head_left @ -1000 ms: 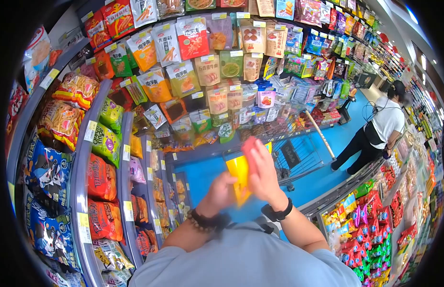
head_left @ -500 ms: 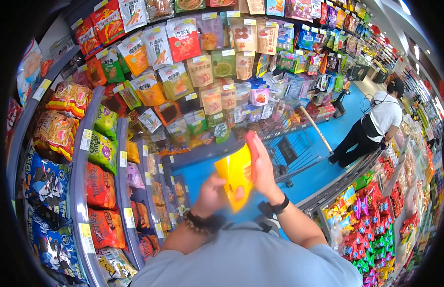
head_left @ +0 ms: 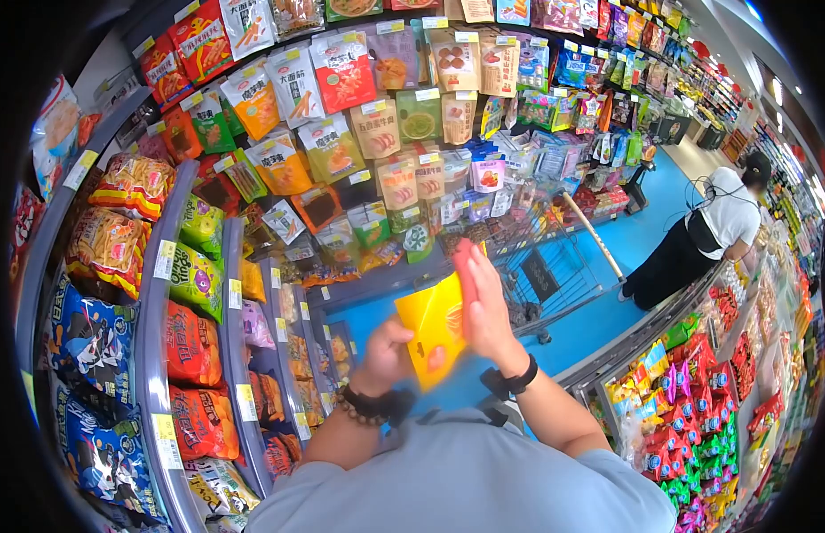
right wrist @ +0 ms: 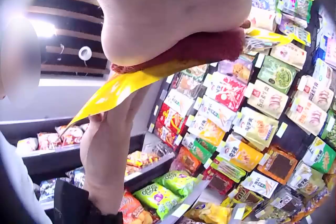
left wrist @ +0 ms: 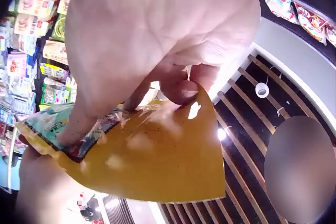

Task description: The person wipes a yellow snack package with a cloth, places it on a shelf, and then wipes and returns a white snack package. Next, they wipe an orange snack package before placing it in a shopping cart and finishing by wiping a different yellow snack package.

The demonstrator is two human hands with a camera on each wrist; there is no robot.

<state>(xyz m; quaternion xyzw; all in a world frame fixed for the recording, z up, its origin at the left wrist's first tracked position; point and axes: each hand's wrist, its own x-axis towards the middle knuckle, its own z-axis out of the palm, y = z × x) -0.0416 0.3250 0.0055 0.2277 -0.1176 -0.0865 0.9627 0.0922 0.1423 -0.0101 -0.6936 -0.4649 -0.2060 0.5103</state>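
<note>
Before my chest is a yellow packet [head_left: 430, 324], tilted, with its wide yellow face toward the head camera. My left hand [head_left: 385, 357] pinches its left side. In the left wrist view a fingertip and thumb meet near the hang hole of the packet [left wrist: 152, 155], and a green printed part shows at its left end. My right hand [head_left: 489, 306] lies along the packet's right edge, fingers pointing up and straight. A dark red strip [right wrist: 205, 48] shows between palm and packet in the right wrist view; I cannot tell what it is.
Ahead hang rows of snack pouches [head_left: 341, 67]. Tiered shelves with bagged snacks [head_left: 195, 342] stand at the left. A shopping cart [head_left: 550, 275] is beyond my hands on the blue floor. A person [head_left: 697, 240] stands at the right, near a bin of small wrapped sweets [head_left: 679, 426].
The yellow packet has turned from a narrow, blurred view to show its broad face. My left hand has moved slightly left. The other person has shifted a little to the right recently.
</note>
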